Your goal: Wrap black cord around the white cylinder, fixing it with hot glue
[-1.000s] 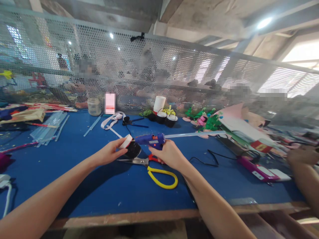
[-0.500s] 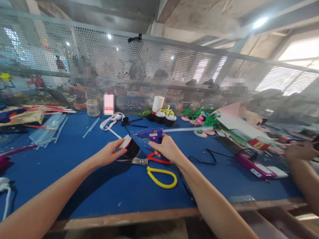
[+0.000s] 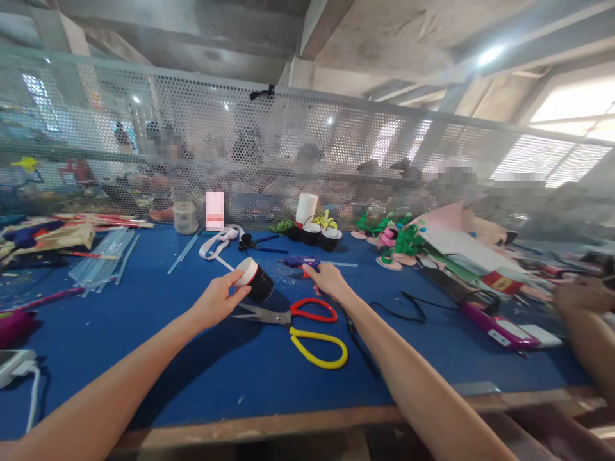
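Note:
My left hand (image 3: 221, 301) pinches the white rim of a small paper cup (image 3: 261, 285) wrapped in black, tilted above the table. A white ribbon (image 3: 221, 259) runs from beside the cup to a loose coil behind it. My right hand (image 3: 328, 280) is closed round the handle of a blue hot glue gun (image 3: 300, 261), low over the table with its nozzle pointing left. A clear glue stick (image 3: 346, 264) juts from its back. Scissors with one red and one yellow handle (image 3: 318, 349) lie with blades apart between my forearms.
Black-and-white cups with handles (image 3: 330, 239) stand behind, near stacked white cups (image 3: 306, 208). Glue sticks (image 3: 100, 262) lie at left. Green and pink craft pieces (image 3: 406, 240) and a purple device with a cord (image 3: 500, 326) are at right, beside another person's hand (image 3: 583, 296).
My right hand has lowered the glue gun and moved it slightly away from me, off the scissors. The left hand still holds the cup, nearly unmoved. The view has tilted slightly up.

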Motion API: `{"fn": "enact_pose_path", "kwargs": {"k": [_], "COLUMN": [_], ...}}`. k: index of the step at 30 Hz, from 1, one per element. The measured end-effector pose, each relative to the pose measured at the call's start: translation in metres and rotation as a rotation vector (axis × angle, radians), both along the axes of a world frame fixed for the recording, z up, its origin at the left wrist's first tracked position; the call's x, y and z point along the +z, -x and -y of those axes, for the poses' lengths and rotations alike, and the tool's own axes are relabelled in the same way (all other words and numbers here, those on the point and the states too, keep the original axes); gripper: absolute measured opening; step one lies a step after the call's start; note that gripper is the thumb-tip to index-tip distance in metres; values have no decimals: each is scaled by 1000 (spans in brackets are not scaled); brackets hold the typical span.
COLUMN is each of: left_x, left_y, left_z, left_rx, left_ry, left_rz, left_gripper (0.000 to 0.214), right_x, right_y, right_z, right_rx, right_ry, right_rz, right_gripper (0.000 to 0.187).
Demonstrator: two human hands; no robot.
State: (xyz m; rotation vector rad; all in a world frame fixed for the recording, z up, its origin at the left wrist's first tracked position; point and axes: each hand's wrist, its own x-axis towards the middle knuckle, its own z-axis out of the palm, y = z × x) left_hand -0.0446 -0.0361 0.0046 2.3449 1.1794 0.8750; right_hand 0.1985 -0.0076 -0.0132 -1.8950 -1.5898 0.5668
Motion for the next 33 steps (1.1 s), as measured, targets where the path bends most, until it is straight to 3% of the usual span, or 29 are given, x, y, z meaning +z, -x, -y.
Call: {"fn": "enact_pose_path", "kwargs": {"k": [4,8,11,14,16,18,23,27,30,33], "left_x": [-1,-2,-2,0,3,5,6,4,4,4], "left_y": [-1,-2,-3,-4,-5,-5,-5,-7,-8,-7], "left_z": [2,3,4,7,9,11,11,12,13,11], "left_rx": [21,52,87,115,122,136,188,162,148,180], "left_ry": [-75,-144,-197,-236,-238,-231,-153,-87,-80,-101], "left_rz": [-26,-20,33,104,148,183,249,295,301,274], "left_gripper": [25,21,21,21,22,22,24,22,21,23], "right_x": [2,14,31,45,47,41,14,8,9,12], "right_y": [3,10,23,41,55,67,86,91,92,86], "right_z": [0,12,29,47,55,57,47,46,51,55], "right_rx": [-48,-89,70,421,542,613,518,446,416,396], "right_ry": [43,-23,-77,-54,65,87,2,-41,-23,-37], "right_rz": [161,313,309,45,-180,-416,-715,-884,-880,-720], "right_gripper": [33,21,23,23,36,47,40,38,31,20]}}
